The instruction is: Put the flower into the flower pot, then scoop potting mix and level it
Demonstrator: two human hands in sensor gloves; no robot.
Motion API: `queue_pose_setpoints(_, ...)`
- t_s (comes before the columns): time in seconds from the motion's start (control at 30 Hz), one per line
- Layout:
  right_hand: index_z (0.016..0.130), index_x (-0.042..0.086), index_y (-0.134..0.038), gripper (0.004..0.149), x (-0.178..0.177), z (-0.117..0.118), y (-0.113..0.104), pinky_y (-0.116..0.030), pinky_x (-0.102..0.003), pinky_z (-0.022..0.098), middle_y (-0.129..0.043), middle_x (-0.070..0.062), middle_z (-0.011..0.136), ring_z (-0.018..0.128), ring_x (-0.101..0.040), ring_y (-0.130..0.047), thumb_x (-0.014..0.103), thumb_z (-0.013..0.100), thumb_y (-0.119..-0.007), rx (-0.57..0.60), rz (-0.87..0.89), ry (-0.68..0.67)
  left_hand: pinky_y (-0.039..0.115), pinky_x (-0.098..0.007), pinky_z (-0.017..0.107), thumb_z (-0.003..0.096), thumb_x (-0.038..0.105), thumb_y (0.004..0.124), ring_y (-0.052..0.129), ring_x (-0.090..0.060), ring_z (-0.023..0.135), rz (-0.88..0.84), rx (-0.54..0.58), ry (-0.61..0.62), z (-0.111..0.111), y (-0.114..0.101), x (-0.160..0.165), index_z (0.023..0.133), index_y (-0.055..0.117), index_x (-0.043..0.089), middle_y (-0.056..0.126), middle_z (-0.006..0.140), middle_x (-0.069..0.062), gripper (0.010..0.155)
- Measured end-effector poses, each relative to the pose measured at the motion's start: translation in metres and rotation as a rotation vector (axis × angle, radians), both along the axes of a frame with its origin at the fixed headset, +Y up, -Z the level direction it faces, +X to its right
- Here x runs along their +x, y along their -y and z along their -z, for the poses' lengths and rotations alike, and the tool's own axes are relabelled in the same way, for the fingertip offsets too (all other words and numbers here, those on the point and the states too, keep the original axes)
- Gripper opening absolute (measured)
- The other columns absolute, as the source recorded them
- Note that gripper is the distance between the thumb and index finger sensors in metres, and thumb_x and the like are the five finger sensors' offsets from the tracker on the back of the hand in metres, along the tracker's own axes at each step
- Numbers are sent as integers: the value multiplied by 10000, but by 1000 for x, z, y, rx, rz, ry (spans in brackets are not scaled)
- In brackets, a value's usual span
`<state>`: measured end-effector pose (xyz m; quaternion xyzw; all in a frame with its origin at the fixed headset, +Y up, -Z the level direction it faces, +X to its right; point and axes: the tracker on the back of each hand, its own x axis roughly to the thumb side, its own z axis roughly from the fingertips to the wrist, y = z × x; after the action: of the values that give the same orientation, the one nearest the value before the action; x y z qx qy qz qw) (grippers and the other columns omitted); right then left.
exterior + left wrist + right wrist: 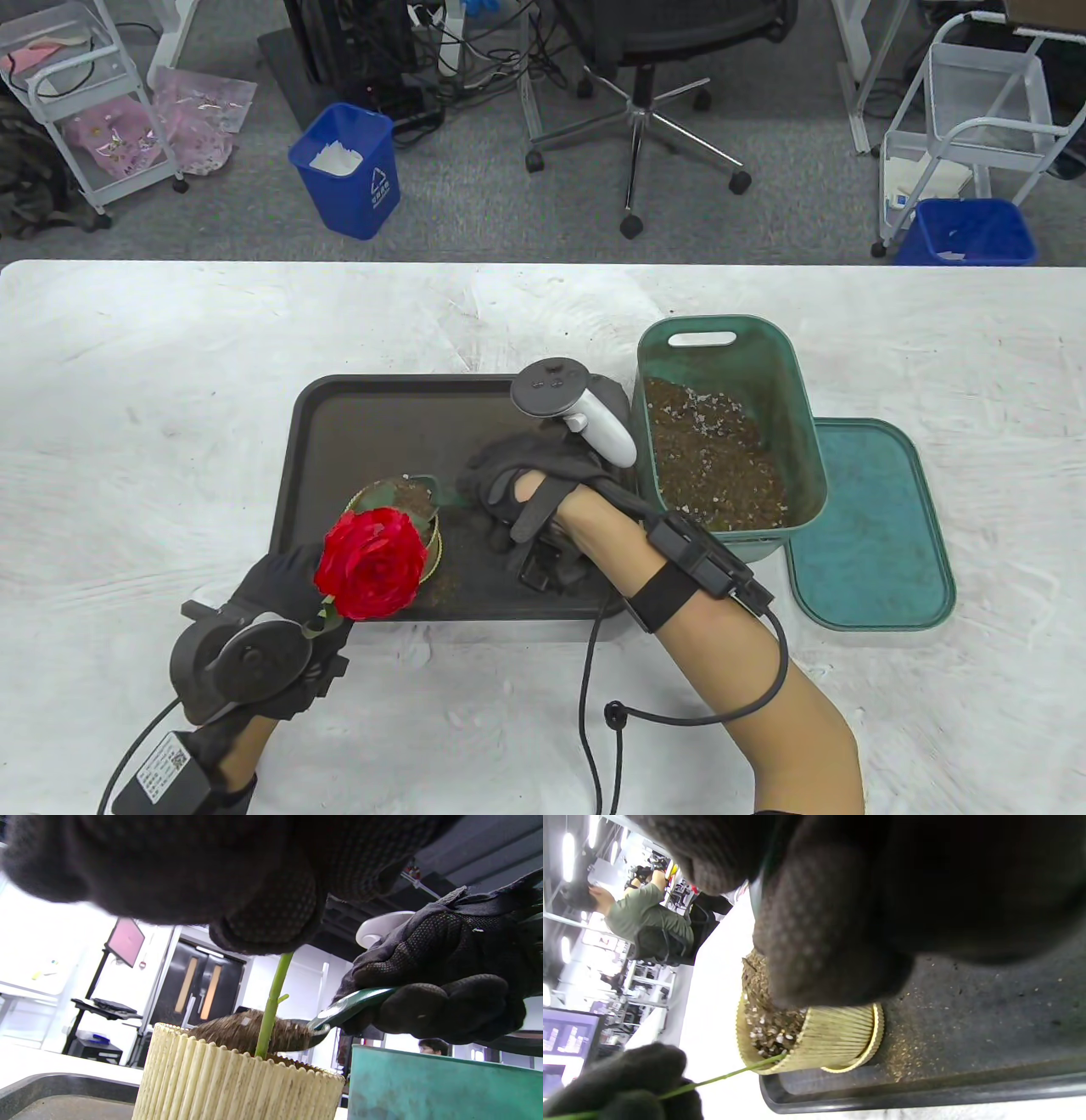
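A ribbed cream flower pot (pixel 424 526) (pixel 237 1082) (pixel 818 1039) stands on the dark tray (pixel 356 424), with potting mix inside. The red flower (pixel 372 562) stands in it; its green stem (pixel 271 1005) (pixel 729 1075) goes down into the pot. My left hand (pixel 280 594) pinches the stem just above the pot. My right hand (pixel 517 501) grips the green handle of a small trowel (pixel 335 1012). The trowel's blade, heaped with potting mix (pixel 250 1033), hangs over the pot's rim beside the stem.
A green bin (pixel 721 424) part full of potting mix stands right of the tray, its green lid (pixel 874 526) flat on the table beside it. Loose mix is scattered on the tray floor (pixel 967 1018). Chairs, carts and blue bins stand beyond the table's far edge.
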<state>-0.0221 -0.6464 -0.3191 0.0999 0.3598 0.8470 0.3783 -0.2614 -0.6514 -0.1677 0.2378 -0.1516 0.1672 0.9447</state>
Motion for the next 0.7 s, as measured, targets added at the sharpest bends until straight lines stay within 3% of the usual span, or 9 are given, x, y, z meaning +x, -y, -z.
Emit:
queue_pose_setpoints(0.07, 823, 40, -771, 502, -6, -3, -3, -947, -390, 68, -998, -118, 507, 178, -229, -1070, 346, 427, -735, 52, -49, -27, 923, -382, 248, 402, 464, 792, 1025, -148, 127, -2, -1, 2, 0, 0, 0, 721, 941, 202, 1040, 464, -10, 439)
queue_pose_setpoints(0.2, 809, 63, -808, 486, -18, -13, -16, -931, -396, 42, -1014, -113, 464, 134, -228, -1056, 351, 421, -757, 262, -193, -67, 923, -382, 248, 401, 464, 793, 1025, -149, 127, 2, -3, 3, 0, 0, 0, 721, 942, 201, 1040, 463, -10, 440)
queue_pose_setpoints(0.33, 803, 107, -833, 478, -44, -40, -22, -917, -399, 10, -1025, -86, 427, 91, -225, -1043, 363, 411, -736, 556, -476, -215, 923, -383, 249, 401, 464, 793, 1025, -148, 128, 3, -1, 4, 0, 0, 1, 723, 940, 201, 1039, 465, -7, 441)
queue_pose_setpoints(0.5, 798, 99, -834, 486, -68, -73, -34, -921, -394, 17, -1037, -74, 431, 96, -221, -1047, 365, 399, -764, 853, -598, -311, 923, -381, 248, 401, 464, 793, 1025, -147, 127, -1, -4, -1, 0, 1, 0, 721, 941, 204, 1040, 464, -8, 439)
queue_pose_setpoints(0.7, 795, 105, -822, 494, -64, -88, -44, -937, -405, 70, -1029, -71, 471, 162, -225, -1061, 362, 374, -796, 984, -615, -309, 924, -382, 249, 400, 463, 794, 1025, -149, 127, -5, -7, -2, 1, 0, -2, 723, 941, 204, 1040, 465, -7, 439)
